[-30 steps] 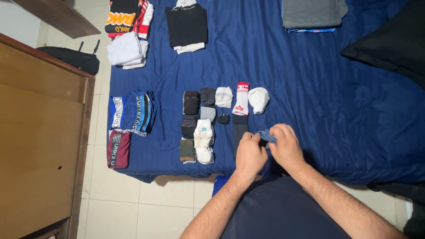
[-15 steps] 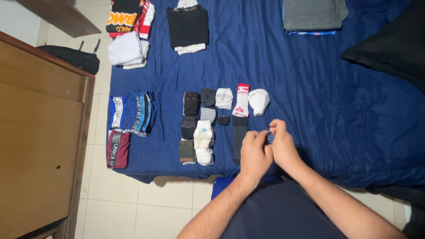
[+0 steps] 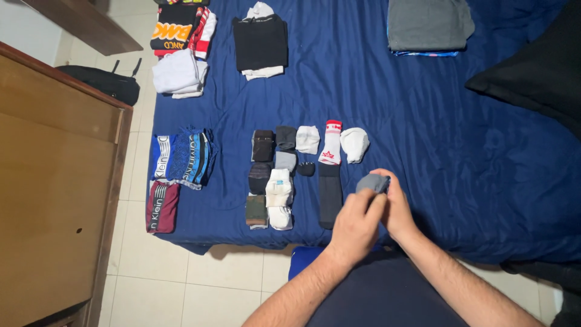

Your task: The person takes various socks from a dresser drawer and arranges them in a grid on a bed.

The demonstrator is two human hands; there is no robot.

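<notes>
You're gripping a grey sock bundle (image 3: 371, 182) with both hands over the near edge of the blue bed (image 3: 423, 133). Your left hand (image 3: 357, 227) is curling its fingers up around the bundle's left side, wrist bent, forearm coming in from bottom left. Your right hand (image 3: 396, 206) is cupping it from the right and behind, thumb on top. The bundle is sitting just right of a long black sock (image 3: 330, 195), below a white sock ball (image 3: 353, 144).
</notes>
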